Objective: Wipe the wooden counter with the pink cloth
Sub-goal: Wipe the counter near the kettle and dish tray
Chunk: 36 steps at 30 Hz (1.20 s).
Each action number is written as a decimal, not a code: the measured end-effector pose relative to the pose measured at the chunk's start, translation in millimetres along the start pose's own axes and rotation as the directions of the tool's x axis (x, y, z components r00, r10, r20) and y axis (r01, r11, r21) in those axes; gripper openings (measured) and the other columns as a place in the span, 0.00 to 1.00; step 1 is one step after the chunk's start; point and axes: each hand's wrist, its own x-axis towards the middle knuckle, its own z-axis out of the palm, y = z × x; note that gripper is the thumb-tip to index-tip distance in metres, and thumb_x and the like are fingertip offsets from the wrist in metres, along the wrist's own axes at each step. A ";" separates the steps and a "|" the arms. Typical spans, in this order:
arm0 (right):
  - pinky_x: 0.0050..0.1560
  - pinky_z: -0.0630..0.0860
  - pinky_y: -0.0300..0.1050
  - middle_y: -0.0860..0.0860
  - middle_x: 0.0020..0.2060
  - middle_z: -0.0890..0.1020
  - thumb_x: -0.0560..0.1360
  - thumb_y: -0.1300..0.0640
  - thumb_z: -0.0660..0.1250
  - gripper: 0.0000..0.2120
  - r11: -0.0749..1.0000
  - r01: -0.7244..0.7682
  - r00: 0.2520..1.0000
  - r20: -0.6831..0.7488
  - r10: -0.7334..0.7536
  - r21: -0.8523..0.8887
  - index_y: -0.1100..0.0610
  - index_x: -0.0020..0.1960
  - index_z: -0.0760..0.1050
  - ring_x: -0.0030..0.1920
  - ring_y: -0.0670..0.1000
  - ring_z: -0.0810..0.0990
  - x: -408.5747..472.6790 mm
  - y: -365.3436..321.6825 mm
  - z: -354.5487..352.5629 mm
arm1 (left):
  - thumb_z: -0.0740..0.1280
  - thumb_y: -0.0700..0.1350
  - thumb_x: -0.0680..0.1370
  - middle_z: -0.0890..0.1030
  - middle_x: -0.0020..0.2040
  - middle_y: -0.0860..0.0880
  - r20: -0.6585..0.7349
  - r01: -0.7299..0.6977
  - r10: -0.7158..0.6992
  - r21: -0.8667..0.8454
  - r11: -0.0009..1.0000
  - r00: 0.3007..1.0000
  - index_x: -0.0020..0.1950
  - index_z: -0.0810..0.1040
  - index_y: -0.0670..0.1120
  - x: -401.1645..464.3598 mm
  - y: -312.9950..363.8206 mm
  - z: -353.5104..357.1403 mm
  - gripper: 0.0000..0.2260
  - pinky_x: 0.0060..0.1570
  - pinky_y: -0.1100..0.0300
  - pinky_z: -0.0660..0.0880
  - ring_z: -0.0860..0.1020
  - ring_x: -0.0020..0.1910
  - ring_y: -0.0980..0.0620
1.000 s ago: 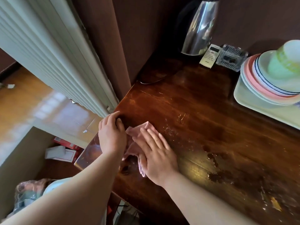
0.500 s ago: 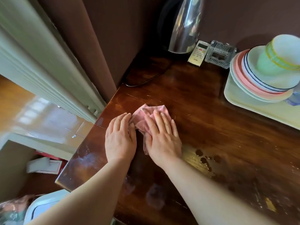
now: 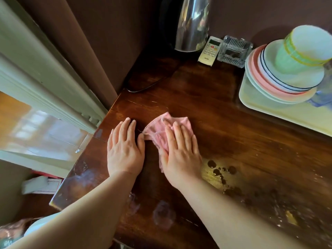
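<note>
— Where is the pink cloth [image 3: 162, 131]?
— Crumpled on the wooden tabletop [image 3: 206, 108] beneath the right hand [image 3: 181, 151], its fingers straight, pressing down; the left hand [image 3: 124, 150] lies flat beside it, thumb touching the cloth's edge; dark droplets [image 3: 218, 170] sit just right.

Right hand [image 3: 181, 151] flat on pink cloth [image 3: 162, 131] on wooden counter [image 3: 224, 123], left hand [image 3: 124, 148] flat beside touching cloth edge, dark droplets [image 3: 218, 170] right.

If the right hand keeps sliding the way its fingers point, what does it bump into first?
Probably nothing soon. The right hand lies flat on the pink cloth, fingers pointing across bare wooden counter toward the remote control and kettle at the back.
</note>
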 end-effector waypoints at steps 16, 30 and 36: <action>0.81 0.48 0.58 0.51 0.82 0.54 0.85 0.44 0.43 0.27 0.989 0.142 0.988 -0.061 -0.145 -0.038 0.49 0.82 0.56 0.82 0.53 0.51 14.5 22.9 0.5 | 0.55 0.54 0.83 0.66 0.76 0.50 -0.015 0.000 0.000 0.003 1.000 1.000 0.75 0.68 0.49 0.7 0.8 -1.2 0.21 0.75 0.47 0.58 0.60 0.76 0.49; 0.81 0.45 0.55 0.50 0.83 0.52 0.85 0.44 0.37 0.28 0.997 0.045 0.996 -0.077 -0.050 -0.064 0.49 0.83 0.53 0.82 0.52 0.49 22.0 56.9 -10.8 | 0.53 0.55 0.84 0.65 0.77 0.50 -0.021 -0.001 0.002 0.022 1.000 1.000 0.75 0.66 0.50 1.9 0.2 1.0 0.21 0.75 0.47 0.57 0.59 0.76 0.48; 0.81 0.41 0.55 0.51 0.83 0.49 0.85 0.44 0.41 0.28 0.992 -0.092 0.989 -0.125 0.081 -0.088 0.48 0.83 0.50 0.82 0.53 0.46 21.1 51.0 -9.7 | 0.53 0.55 0.84 0.64 0.77 0.50 -0.020 -0.013 0.014 0.023 1.000 1.000 0.76 0.66 0.50 1.5 1.6 0.2 0.22 0.75 0.47 0.57 0.59 0.76 0.48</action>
